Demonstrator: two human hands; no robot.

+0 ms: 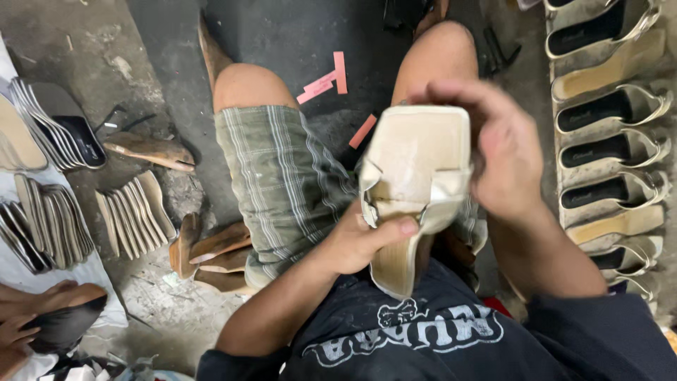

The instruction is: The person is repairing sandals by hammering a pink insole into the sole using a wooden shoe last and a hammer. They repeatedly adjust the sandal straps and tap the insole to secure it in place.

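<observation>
1. Closest to me, the left hand is clamped on the cream shoe upper. Its thumb lies across the narrow waist of the sole and the fingers are wrapped behind. The shoe sits over the lap, bottom side up, between the two hands.

2. The right hand is closed over the shoe's far right edge, fingers curled across the broad toe end. It is blurred, so I cannot tell exactly which fingers press where.

3. I'd judge the step in hand to be pressing the folded upper onto the insole. To do it well I would keep the left thumb firm as an anchor and work the right fingers along the edge evenly, so no crease or lifted flap stays at the folds near the middle.

4. Beyond the hands are the checked shorts and bare knees, with pink paper strips on the grey floor.

5. At left, fanned stacks of flat insoles and several wooden shoe lasts lie on the floor. Another person's hand holds a dark piece at the lower left corner.

6. Far right, a row of finished sandals with dark footbeds runs up the frame edge.
</observation>
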